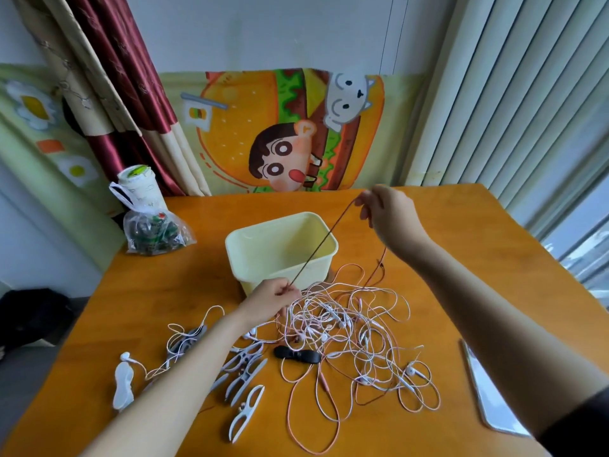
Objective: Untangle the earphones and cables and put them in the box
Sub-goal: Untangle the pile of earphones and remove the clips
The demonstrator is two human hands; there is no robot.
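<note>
A pale yellow box [250, 240] stands open in the middle of the orange table [461, 245]. In front of it lies a tangle of white and pink earphones and cables [356, 331]. A dark brown cable [324, 237] is stretched taut across the box between my two hands. My left hand [272, 300] pinches its lower end at the box's front edge. My right hand [387, 211] holds its upper end raised behind and right of the box. From the right hand the cable drops back into the tangle.
Several grey and white cable clips [244, 367] and a black clip [296, 352] lie at the front left. A white clip [122, 385] lies at the far left. A phone [491, 394] sits at the right edge. A plastic bag [155, 230] and cup [138, 184] stand at back left.
</note>
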